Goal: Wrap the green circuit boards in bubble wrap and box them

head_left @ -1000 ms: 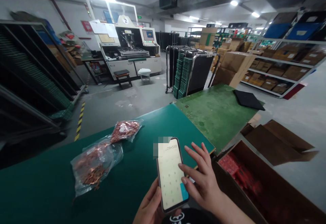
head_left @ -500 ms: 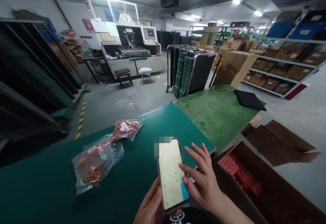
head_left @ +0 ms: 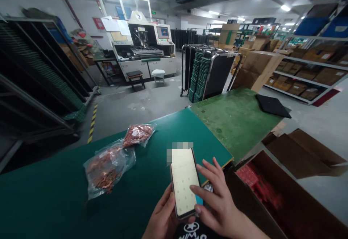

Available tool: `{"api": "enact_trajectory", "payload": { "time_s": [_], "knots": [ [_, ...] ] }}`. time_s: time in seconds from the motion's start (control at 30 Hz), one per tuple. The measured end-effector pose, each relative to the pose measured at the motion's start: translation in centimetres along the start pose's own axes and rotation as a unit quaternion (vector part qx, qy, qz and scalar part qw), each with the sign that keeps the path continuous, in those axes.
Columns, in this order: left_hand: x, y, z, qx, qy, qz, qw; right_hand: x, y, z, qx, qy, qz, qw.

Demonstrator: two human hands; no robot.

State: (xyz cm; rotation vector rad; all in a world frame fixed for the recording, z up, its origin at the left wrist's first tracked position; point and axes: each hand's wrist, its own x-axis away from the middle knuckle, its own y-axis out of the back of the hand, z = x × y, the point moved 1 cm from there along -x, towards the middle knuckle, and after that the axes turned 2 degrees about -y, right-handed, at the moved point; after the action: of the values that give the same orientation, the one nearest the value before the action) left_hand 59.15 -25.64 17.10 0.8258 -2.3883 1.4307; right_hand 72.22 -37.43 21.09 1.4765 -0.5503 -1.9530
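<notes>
**Lower centre of frame: phone in hand**

Low in the frame, your left hand [head_left: 162,221] wraps the phone [head_left: 185,182] from below. Your right hand [head_left: 217,204], fingers spread, touches the screen's lower right. Two bags of copper parts [head_left: 108,164] lie left on the green table [head_left: 49,202].

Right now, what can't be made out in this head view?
- Phone screen: digits too small and washed out; its top is blurred.
- Left hand: palm cut by bottom edge.
- Copper parts in the plastic bags: shapes too small, wrinkled film hides them.
- Red packs in cardboard box: motion-blurred.
</notes>
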Motion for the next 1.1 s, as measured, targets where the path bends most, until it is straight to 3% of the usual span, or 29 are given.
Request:
{"api": "enact_trajectory", "payload": {
  "time_s": [0.17,0.6,0.73,1.1],
  "knots": [
    [-0.9,0.4,0.0,0.035,-0.02,0.069,0.997,0.2,-0.3,0.5,-0.01,0.038,0.014,0.999],
    [-1.1,0.1,-0.3,0.042,-0.026,0.085,0.995,0.1,-0.5,0.4,0.012,0.046,0.04,0.998],
    [-0.8,-0.5,-0.4,0.032,-0.028,0.078,0.996,0.0,-0.4,0.4,0.018,0.044,0.046,0.998],
    [-0.9,-0.4,0.1,-0.045,-0.056,-0.014,0.997,-1.0,-0.5,0.8,0.05,-0.015,0.067,0.996]
  ]
}}
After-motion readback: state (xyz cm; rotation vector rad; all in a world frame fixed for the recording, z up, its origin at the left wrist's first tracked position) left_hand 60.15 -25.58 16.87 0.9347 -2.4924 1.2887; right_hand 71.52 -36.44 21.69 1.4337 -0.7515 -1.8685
